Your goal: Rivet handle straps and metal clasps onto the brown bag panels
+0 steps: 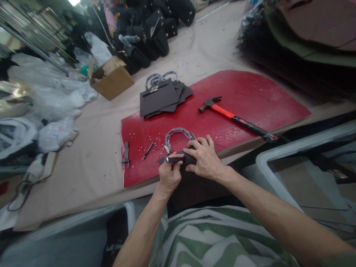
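Observation:
My left hand [170,177] and my right hand [205,157] are both closed on a dark bag panel [189,158] at the near edge of the red mat [250,92]. A curved handle [178,130] wrapped in clear plastic stands up from the panel, with metal fittings at its ends. By my left thumb a dark strip with a shiny tip sticks out; what it is I cannot tell. My fingers hide much of the panel. Left of them a thin metal punch [148,150] and a dark metal tool [126,154] lie among small scattered bits.
A claw hammer [222,110] with an orange and black handle lies to the right. Dark panels [160,98] with wrapped handles are stacked behind. A cardboard box [112,79], plastic wrapping [52,81] and black bags [144,40] stand farther back. White bins [267,159] flank me below.

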Motion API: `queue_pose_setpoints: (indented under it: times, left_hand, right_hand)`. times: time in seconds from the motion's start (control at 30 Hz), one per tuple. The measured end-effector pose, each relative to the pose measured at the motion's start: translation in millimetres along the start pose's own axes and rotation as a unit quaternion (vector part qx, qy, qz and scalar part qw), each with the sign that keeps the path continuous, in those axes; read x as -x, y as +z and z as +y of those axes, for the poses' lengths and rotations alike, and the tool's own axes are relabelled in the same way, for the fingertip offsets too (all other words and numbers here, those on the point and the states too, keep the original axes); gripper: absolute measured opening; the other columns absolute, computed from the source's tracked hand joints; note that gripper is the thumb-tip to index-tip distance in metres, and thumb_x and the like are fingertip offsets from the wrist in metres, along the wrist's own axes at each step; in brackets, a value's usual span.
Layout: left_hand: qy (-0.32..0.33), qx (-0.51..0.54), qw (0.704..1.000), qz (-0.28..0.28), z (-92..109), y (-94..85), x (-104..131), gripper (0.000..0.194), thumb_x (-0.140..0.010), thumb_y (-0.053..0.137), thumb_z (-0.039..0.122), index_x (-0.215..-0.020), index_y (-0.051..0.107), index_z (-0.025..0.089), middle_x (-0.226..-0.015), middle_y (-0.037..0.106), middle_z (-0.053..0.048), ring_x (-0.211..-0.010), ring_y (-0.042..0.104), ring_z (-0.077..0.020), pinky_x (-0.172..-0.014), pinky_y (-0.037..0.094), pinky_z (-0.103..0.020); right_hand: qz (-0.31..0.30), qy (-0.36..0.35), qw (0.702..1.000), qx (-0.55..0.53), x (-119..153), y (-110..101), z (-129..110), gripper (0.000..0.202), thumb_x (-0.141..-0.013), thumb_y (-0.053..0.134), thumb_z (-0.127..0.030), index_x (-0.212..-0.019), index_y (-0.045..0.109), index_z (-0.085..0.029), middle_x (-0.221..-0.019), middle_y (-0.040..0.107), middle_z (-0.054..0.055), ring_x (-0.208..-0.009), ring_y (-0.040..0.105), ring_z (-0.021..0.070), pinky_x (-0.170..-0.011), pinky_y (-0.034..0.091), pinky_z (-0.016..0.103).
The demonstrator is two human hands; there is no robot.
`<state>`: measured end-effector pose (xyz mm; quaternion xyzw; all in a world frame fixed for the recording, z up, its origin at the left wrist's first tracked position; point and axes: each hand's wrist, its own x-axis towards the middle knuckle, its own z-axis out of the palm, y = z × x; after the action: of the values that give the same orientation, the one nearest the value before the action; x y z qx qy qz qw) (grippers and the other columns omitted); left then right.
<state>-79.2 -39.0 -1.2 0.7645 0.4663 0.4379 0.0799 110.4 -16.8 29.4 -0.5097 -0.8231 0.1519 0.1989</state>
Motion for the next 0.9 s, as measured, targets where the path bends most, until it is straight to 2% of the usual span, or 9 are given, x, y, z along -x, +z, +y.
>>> queue_pose_setpoints:
  times: [0.13,0.2,0.3,0.4,0.5,0.6,0.73,0.83,0.9]
  left_hand:
    - [0.019,-0.001,1.0,-0.001,2,3.2,-2,0.015,-0.096,0.052,0.017,-0.104,0.065,0.018,-0.097,0.075,-0.007,-0.098,0.073,-0.0193,-0.093,0.059,-0.034]
    - [0.017,0.007,1.0,-0.005,5,3.4,-4,0.014,-0.095,0.052,0.016,-0.102,0.064,0.018,-0.096,0.075,-0.007,-0.094,0.073,-0.0182,-0.089,0.059,-0.031]
    - [-0.003,0.025,1.0,-0.009,7,3.4,-7,0.012,-0.094,0.053,0.016,-0.101,0.063,0.018,-0.093,0.074,-0.006,-0.087,0.073,-0.0168,-0.082,0.059,-0.028]
    - [-0.017,0.041,0.999,-0.016,8,4.6,-8,0.011,-0.094,0.053,0.016,-0.099,0.062,0.019,-0.091,0.074,-0.005,-0.084,0.072,-0.0165,-0.079,0.059,-0.027]
    - [-0.012,0.05,0.998,-0.02,7,6.9,-9,0.011,-0.094,0.053,0.017,-0.099,0.062,0.019,-0.089,0.073,-0.005,-0.081,0.072,-0.0165,-0.076,0.058,-0.027]
    - [-0.005,0.06,0.998,-0.018,5,8.8,-10,0.011,-0.095,0.052,0.018,-0.1,0.062,0.019,-0.089,0.073,-0.006,-0.081,0.072,-0.0173,-0.077,0.058,-0.027]
    - [-0.003,0.069,0.998,-0.015,5,9.9,-10,0.011,-0.094,0.053,0.018,-0.1,0.061,0.019,-0.088,0.073,-0.007,-0.081,0.072,-0.019,-0.076,0.059,-0.029]
    - [0.001,0.066,0.998,-0.008,6,10.8,-10,0.01,-0.093,0.053,0.017,-0.098,0.061,0.019,-0.085,0.073,-0.007,-0.079,0.072,-0.0197,-0.074,0.06,-0.03]
    - [0.007,0.062,0.998,-0.003,6,11.6,-10,0.01,-0.093,0.053,0.017,-0.098,0.061,0.019,-0.085,0.073,-0.007,-0.078,0.073,-0.0199,-0.073,0.06,-0.03]
  right_hand:
    - [0.015,-0.026,0.999,-0.025,1,-4,7,0.056,-0.07,0.083,-0.043,-0.122,0.068,-0.027,-0.132,0.06,0.007,-0.121,0.046,0.0339,-0.112,0.021,0.064]
    - [0.066,-0.017,0.997,-0.034,0,-18,18,0.045,-0.08,0.075,-0.038,-0.122,0.067,-0.027,-0.135,0.058,0.007,-0.123,0.047,0.0307,-0.113,0.026,0.057]
    - [0.134,0.107,0.985,0.03,-3,-51,45,0.038,-0.089,0.063,-0.035,-0.124,0.064,-0.021,-0.138,0.054,0.012,-0.125,0.046,0.0282,-0.109,0.034,0.045]
    - [0.115,0.253,0.954,0.114,-6,-82,76,0.048,-0.088,0.061,-0.034,-0.132,0.055,-0.015,-0.146,0.043,0.02,-0.13,0.039,0.0355,-0.105,0.035,0.049]
    - [0.08,0.313,0.94,0.109,-7,-97,103,0.035,-0.087,0.059,-0.029,-0.116,0.058,-0.01,-0.13,0.051,0.03,-0.125,0.045,0.0415,-0.098,0.037,0.056]
    - [0.03,0.336,0.941,0.032,-14,-104,117,0.016,-0.082,0.062,-0.029,-0.089,0.059,-0.015,-0.096,0.062,0.02,-0.099,0.06,0.0349,-0.082,0.047,0.048]
    - [-0.034,0.306,0.94,-0.145,-30,-110,103,0.018,-0.076,0.063,-0.035,-0.075,0.052,-0.021,-0.067,0.055,0.004,-0.061,0.055,0.0183,-0.056,0.047,0.032]
    - [-0.058,0.276,0.926,-0.249,-29,-115,72,0.024,-0.079,0.055,-0.042,-0.071,0.044,-0.023,-0.059,0.045,-0.002,-0.046,0.041,0.0114,-0.045,0.04,0.026]
    - [-0.054,0.271,0.917,-0.288,-16,-119,48,0.029,-0.086,0.043,-0.051,-0.073,0.04,-0.025,-0.058,0.038,-0.006,-0.041,0.033,0.0101,-0.04,0.034,0.025]
